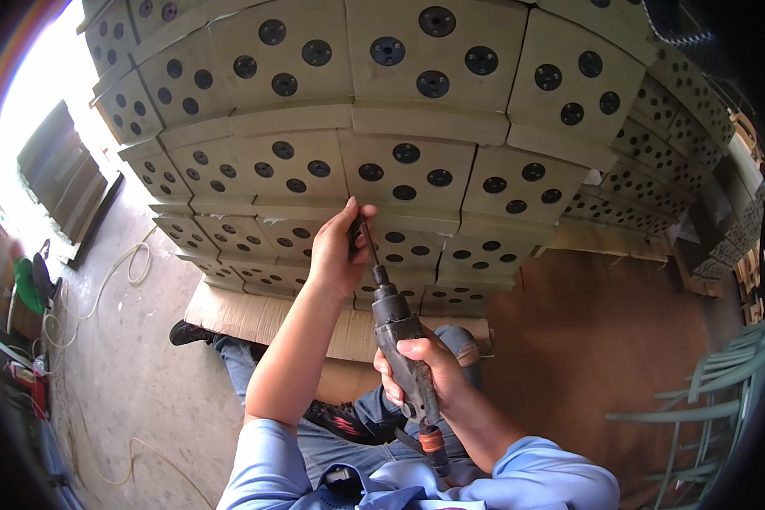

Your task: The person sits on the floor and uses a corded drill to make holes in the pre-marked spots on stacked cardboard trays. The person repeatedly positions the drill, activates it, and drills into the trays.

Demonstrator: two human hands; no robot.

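My right hand (429, 361) is wrapped around a dark pneumatic screwdriver (404, 348), which has an orange fitting at its lower end. The long thin bit (368, 244) points up and away from me, its tip beside my left hand (342, 246). Between the thumb and fingers of that hand sits a small dark piece (354, 234), mostly covered. Just beyond rises a stack of beige boxy blocks (405, 161), each front carrying several round black discs (406, 153). Whether the bit touches the piece is hidden by my fingers.
Flattened cardboard (348, 331) lies under the stack, near my crossed legs. A pale hose (102, 297) curls across the concrete floor at left, near a green object (32, 285). Pale green chairs (722, 408) stand at the right. A leaning stack of brown sheets (59, 183) is far left.
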